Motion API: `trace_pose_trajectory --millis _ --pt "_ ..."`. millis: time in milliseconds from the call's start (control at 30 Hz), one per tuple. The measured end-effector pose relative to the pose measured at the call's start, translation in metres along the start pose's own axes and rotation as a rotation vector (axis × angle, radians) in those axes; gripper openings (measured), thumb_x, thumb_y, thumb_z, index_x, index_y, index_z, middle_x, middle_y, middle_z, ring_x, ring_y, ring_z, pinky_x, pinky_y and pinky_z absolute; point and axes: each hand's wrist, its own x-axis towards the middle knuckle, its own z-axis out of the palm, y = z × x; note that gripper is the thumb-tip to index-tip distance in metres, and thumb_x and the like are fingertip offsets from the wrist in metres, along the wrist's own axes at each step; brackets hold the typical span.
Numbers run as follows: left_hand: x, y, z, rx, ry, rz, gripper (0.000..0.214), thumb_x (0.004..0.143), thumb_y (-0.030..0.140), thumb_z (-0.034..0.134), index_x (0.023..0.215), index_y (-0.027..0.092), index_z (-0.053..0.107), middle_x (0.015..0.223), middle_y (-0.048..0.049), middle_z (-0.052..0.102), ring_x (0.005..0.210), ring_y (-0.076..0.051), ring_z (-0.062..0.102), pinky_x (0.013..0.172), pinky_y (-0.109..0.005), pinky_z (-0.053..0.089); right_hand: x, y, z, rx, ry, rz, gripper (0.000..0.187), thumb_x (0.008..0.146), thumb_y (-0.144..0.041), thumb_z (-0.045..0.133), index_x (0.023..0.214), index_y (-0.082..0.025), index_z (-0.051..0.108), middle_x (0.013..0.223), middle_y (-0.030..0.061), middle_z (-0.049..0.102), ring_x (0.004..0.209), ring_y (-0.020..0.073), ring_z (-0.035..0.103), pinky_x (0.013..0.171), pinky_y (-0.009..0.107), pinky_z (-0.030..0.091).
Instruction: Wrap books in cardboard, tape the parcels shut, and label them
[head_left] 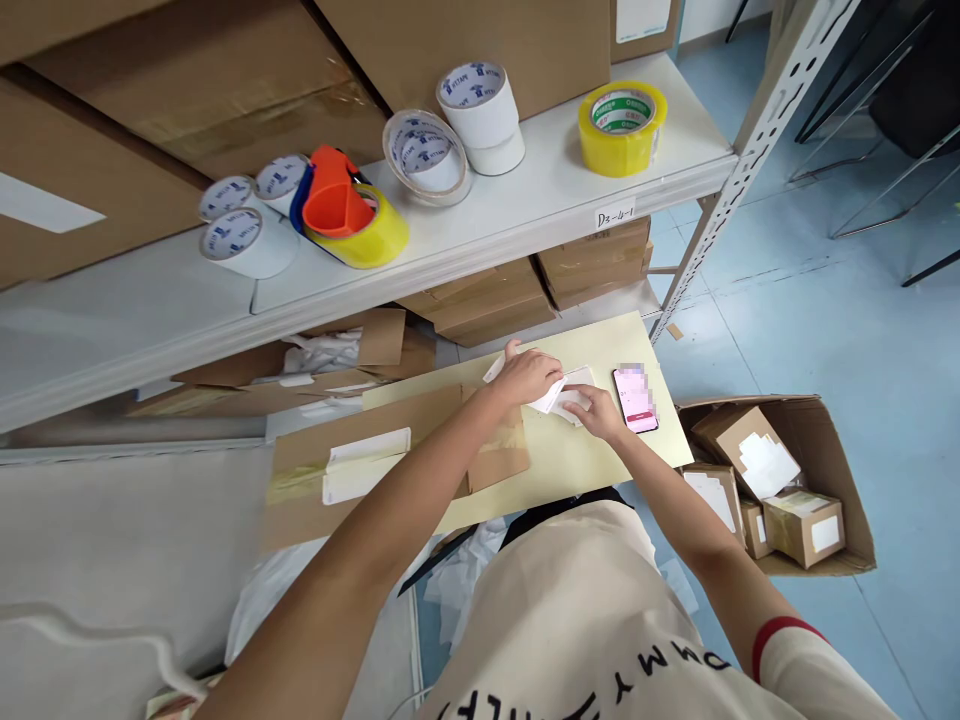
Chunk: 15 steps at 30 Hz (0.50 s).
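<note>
Over the pale yellow board (559, 465), my left hand (527, 377) is closed, its fingertips pinching a white paper label (547, 398). A white slip also shows under the far side of that hand. My right hand (595, 412) is just to the right, thumb and fingers bent onto a small stack of white labels (579, 378). The stack is partly hidden by my fingers. A phone (636, 398) with a pink screen lies right of my right hand. Left of my hands, a flat cardboard box (431, 415) bears a white label strip (366, 466).
White tape rolls (480, 110), a yellow tape roll (622, 130) and an orange tape dispenser (337, 200) stand on the shelf (540, 200) ahead. An open carton (847, 480) of small boxes sits on the floor at right. A metal post (720, 200) rises beyond the board.
</note>
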Motion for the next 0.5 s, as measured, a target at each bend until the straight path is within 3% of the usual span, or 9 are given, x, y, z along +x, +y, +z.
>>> trace_pose_trajectory --millis 100,200,367,500 --pt "0.001 -0.006 -0.003 0.012 0.0 -0.028 0.03 0.088 0.021 0.047 0.066 0.022 0.067 0.086 -0.0034 0.076 0.093 -0.021 0.063 0.106 -0.049 0.019 0.001 0.007 -0.002 -0.076 0.006 0.086 0.043 0.084 -0.029 0.058 0.127 -0.023 0.052 0.114 0.0076 0.07 0.101 0.0247 0.066 0.084 0.037 0.052" --pt "0.001 -0.012 -0.008 0.029 0.067 -0.086 0.029 0.089 0.022 0.048 0.069 0.022 0.069 0.092 -0.0045 0.077 0.097 -0.023 0.063 0.103 -0.05 0.019 0.002 0.014 -0.006 -0.121 0.017 0.147 0.043 0.085 -0.026 0.055 0.127 -0.022 0.05 0.109 0.008 0.07 0.101 0.0251 0.065 0.083 0.036 0.052" --pt "-0.004 -0.026 -0.025 -0.038 0.27 -0.21 0.026 0.09 0.027 0.05 0.077 0.024 0.073 0.094 -0.0049 0.077 0.097 -0.024 0.064 0.101 -0.05 0.023 0.004 0.028 -0.015 -0.169 0.04 0.149 0.042 0.084 -0.028 0.053 0.127 -0.023 0.051 0.107 0.0077 0.07 0.089 0.0246 0.065 0.079 0.038 0.052" --pt "-0.013 -0.031 -0.04 -0.284 0.484 -0.317 0.021 0.086 0.033 0.057 0.084 0.022 0.076 0.094 -0.0049 0.078 0.093 -0.023 0.067 0.094 -0.042 0.038 0.01 0.032 -0.019 -0.185 0.09 0.165 0.053 0.083 -0.03 0.055 0.135 -0.02 0.045 0.117 0.0122 0.068 0.104 0.0282 0.064 0.087 0.044 0.051"
